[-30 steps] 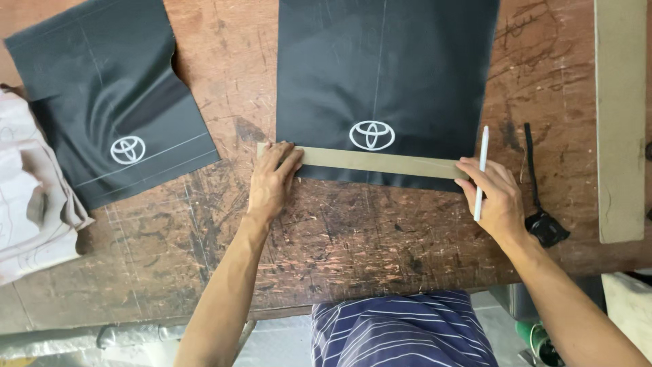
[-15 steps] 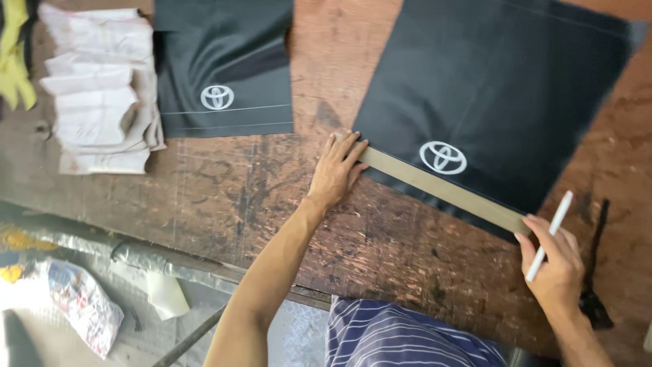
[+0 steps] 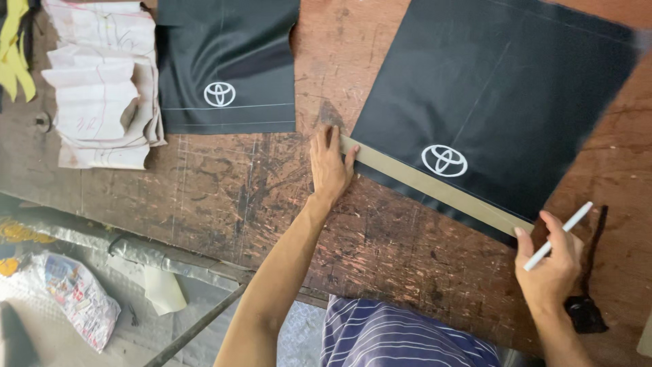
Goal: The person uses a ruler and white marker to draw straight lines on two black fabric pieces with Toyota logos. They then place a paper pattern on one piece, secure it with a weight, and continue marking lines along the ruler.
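Note:
A dark fabric panel (image 3: 502, 95) with a white oval emblem lies on the worn wooden table (image 3: 224, 190). A long tan straightedge strip (image 3: 435, 187) rests along its lower edge. My left hand (image 3: 331, 166) presses flat on the strip's left end, fingers together. My right hand (image 3: 551, 265) touches the strip's right end with its fingertips and holds a thin white marking pencil (image 3: 558, 236). A second dark panel (image 3: 227, 64) with the same emblem lies at the upper left, away from both hands.
A stack of folded pale paper patterns (image 3: 102, 88) sits at the far left, with yellow strips (image 3: 15, 47) beside it. A small black object (image 3: 587, 312) lies by my right hand. Below the table edge are a metal bar (image 3: 197, 326) and crumpled paper (image 3: 71, 299).
The view has swung left and tilted, so the panel and strip now run diagonally. Both hands stay on the strip's ends; the paper stack and floor came into view.

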